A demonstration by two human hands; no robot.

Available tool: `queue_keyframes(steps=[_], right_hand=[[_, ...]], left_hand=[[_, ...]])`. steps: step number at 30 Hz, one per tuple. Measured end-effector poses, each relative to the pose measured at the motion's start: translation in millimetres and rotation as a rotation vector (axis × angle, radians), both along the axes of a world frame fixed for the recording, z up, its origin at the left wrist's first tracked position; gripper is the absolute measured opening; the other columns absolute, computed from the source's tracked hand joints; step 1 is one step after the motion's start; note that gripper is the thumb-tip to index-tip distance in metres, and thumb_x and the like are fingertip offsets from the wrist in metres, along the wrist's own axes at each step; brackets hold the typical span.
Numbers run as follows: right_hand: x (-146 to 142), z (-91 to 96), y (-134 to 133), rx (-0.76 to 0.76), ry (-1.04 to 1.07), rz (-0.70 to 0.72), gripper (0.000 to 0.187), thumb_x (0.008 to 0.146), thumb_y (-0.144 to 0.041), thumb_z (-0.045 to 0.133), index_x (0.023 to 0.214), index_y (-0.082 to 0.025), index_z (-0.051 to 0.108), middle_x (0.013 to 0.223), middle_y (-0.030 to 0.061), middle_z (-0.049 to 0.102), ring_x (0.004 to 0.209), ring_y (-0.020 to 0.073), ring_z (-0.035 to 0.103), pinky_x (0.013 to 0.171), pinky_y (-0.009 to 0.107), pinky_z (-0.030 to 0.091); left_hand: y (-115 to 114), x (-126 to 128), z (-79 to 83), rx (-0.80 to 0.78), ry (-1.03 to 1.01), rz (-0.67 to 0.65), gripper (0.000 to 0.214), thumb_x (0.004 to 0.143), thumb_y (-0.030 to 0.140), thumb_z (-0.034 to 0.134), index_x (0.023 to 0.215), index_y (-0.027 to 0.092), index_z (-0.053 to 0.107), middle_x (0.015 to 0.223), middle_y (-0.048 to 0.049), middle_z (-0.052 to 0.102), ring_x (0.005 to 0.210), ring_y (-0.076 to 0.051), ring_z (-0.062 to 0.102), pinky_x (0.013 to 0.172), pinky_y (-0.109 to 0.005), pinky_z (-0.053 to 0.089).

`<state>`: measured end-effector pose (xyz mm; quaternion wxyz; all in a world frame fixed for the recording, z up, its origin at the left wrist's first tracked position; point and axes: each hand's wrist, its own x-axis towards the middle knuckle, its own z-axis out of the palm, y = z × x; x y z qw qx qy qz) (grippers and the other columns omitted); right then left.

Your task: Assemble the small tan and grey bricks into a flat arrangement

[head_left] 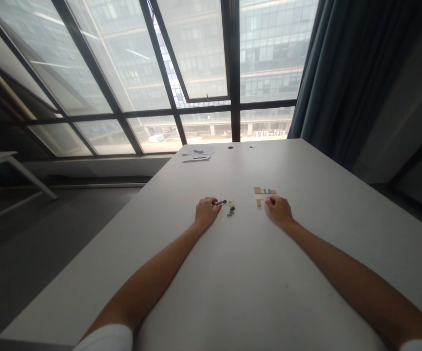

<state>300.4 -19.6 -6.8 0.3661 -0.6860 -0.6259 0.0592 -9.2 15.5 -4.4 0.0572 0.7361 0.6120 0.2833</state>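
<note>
One white table (211, 273): its bare top lies under both arms.
Right arm (342, 263): stretched forward, slanting inward from the lower right.
Left arm (163, 263): reaching forward from the lower left, mirroring it.
Right hand (279, 210): resting low, fingers curled inward; cannot tell whether they pinch anything.
Left hand (206, 212): thumb and bent fingers around a slim dark piece (219, 202); firmness of grip cannot be told.
Tan-and-grey strip (264, 190): just beyond the right hand.
Loose grey pieces (230, 213): between the hands, nearer the left.
Small tan piece (258, 203): just beside the right fingertips.
</note>
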Motion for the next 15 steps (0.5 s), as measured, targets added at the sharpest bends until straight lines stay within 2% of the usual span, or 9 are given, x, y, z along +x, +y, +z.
queue_keyframes(steps=[8,15], right_hand=[[1.4,-3.0,1.4,0.0,-0.008,0.02,0.037,0.092,-0.034,0.046,0.064,-0.018,0.064,0.071,0.0063,0.066,0.067,0.0191,0.055,0.06,0.027,0.031],[1.0,-2.0,0.9,-0.002,-0.009,0.033,0.037,0.092,-0.034,0.045,0.064,-0.018,0.063,0.069,0.006,0.065,0.066,0.0187,0.054,0.06,0.028,0.03]], left_hand=[[0.6,2.2,-0.7,-0.004,0.019,-0.011,0.011,0.086,0.027,0.065,0.091,0.021,0.073,0.091,-0.0061,0.071,0.09,-0.023,0.062,0.082,-0.034,0.045],[0.6,2.4,-1.7,-0.001,0.019,-0.055,0.012,0.086,0.026,0.062,0.09,0.023,0.073,0.089,-0.0046,0.07,0.087,-0.022,0.061,0.081,-0.034,0.045]])
